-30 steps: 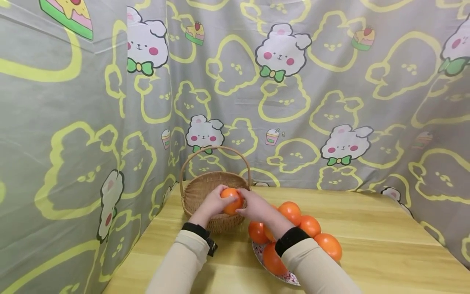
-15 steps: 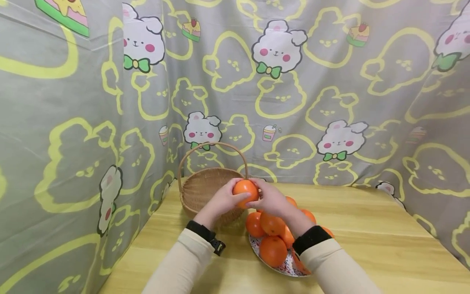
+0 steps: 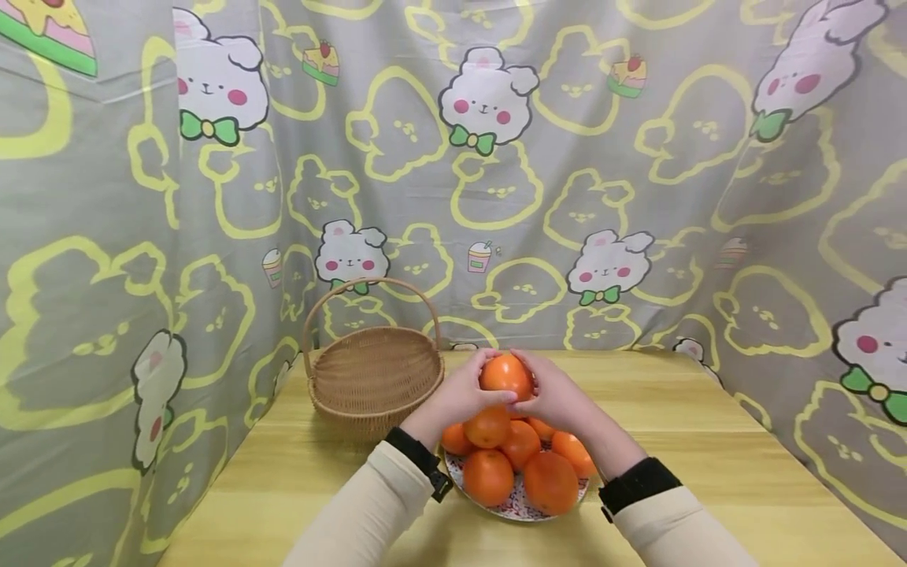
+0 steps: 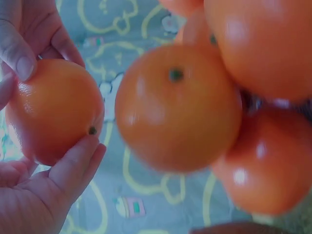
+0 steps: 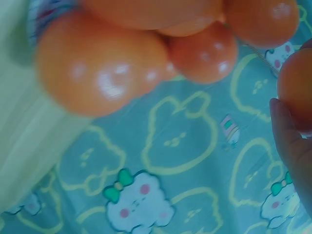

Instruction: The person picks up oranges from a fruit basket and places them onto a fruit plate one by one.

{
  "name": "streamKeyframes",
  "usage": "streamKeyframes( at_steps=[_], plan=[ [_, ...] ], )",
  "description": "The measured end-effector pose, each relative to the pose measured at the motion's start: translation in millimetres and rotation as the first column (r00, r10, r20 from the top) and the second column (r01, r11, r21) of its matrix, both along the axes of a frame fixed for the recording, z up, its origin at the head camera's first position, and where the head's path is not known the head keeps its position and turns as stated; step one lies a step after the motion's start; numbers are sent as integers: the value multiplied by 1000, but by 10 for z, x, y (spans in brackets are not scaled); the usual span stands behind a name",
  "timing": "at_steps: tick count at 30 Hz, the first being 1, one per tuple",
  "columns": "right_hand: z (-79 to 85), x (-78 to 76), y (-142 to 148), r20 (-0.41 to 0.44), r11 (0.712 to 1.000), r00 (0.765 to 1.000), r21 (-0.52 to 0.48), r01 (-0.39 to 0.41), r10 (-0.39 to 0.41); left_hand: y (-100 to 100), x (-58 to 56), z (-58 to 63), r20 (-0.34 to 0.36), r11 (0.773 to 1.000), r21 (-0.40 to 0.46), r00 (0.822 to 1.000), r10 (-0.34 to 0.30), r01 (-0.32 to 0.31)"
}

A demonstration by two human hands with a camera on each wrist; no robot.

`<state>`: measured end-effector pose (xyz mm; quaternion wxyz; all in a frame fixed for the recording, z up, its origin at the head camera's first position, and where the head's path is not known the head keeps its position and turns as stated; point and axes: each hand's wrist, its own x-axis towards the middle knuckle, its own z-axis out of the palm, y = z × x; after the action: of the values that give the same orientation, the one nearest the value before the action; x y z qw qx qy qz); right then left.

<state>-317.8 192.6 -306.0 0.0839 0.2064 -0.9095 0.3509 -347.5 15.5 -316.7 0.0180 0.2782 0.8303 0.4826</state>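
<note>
Between both hands is an orange (image 3: 506,376), held above a patterned plate (image 3: 523,506) piled with several other oranges (image 3: 489,476). My left hand (image 3: 464,390) grips it from the left and my right hand (image 3: 556,395) from the right, thumbs almost meeting at the front. In the left wrist view the held orange (image 4: 53,105) shows a green stem spot, with fingers of both hands around it. The right wrist view catches only part of that orange (image 5: 297,87) at its right edge, a finger against it.
A wicker basket (image 3: 375,370) with a tall arched handle stands on the wooden table (image 3: 708,488), left of the plate. Grey patterned cloth (image 3: 489,197) hangs behind the table and along its sides.
Both hands have carried the orange from in front of the basket rightward to above the plate. The view has turned somewhat right, and the plate's oranges are less covered by the right arm.
</note>
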Motion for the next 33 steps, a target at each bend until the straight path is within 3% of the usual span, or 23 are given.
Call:
streamKeyframes(
  at_steps=[4, 7, 15, 22, 28, 33],
  plan=[
    [-122, 22, 107, -22, 999, 999, 9, 32, -32, 143, -12, -66, -63, 998, -44, 997, -37, 34],
    [-218, 41, 180, -38, 999, 998, 7, 52, -52, 246, -14, -102, -104, 991, -129, 994, -39, 26],
    [-504, 21, 177, -12, 993, 993, -28, 117, -117, 339, -20, -196, -208, 932, -362, 976, -56, -24],
    [-660, 14, 142, 45, 989, 988, -16, 148, -147, 349, -13, -294, -203, 911, -411, 974, -101, 9],
    [-682, 19, 116, 66, 988, 986, 1, 154, -154, 335, 24, -312, -218, 864, -502, 972, -88, -34],
    [-677, 21, 89, 86, 991, 988, -14, 130, -128, 277, 43, -350, -212, 870, -493, 973, -88, -29]
  ],
)
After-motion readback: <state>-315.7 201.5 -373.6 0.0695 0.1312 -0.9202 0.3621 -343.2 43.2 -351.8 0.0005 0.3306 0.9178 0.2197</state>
